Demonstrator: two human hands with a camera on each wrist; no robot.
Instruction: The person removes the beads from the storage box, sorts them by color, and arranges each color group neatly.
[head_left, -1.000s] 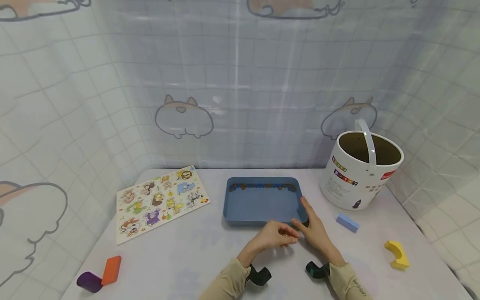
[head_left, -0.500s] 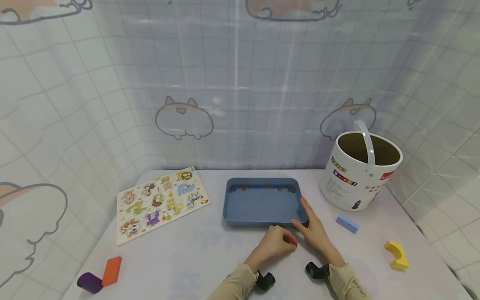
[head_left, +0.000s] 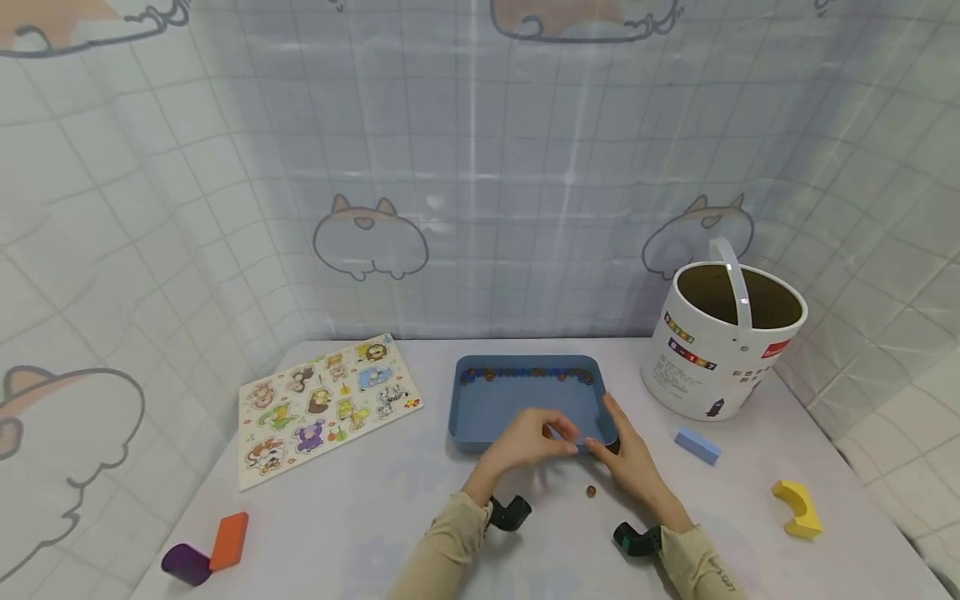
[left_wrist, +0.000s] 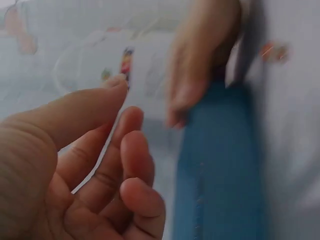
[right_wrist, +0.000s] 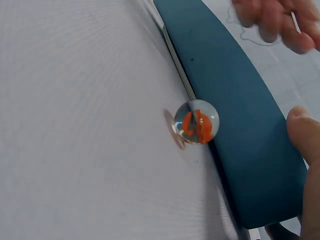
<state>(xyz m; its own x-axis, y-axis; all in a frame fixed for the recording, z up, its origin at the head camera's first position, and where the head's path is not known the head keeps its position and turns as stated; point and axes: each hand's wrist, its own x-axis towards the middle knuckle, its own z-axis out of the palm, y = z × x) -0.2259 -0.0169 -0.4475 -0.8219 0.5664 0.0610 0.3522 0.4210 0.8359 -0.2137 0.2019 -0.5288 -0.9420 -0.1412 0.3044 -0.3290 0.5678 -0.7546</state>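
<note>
Tray (head_left: 521, 395) lies lengthwise left to right, left fingers (left_wrist: 136, 156) apart, right fingers (head_left: 621, 421) touching its corner.

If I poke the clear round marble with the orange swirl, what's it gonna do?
The marble would probably roll easily, since it's round and sits unheld on the pale, flat tabletop. Pushed toward the blue rectangular tray, it might bump that side and stop. Its shine suggests it could be slippery.

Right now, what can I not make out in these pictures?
Head: floor of white bucket, hidden by its front wall.
Head: what forms the coloured row in blue tray, too small.
Left wrist: fingers of right hand, blurred.
Right wrist: most of left hand, cut off by frame.
</note>
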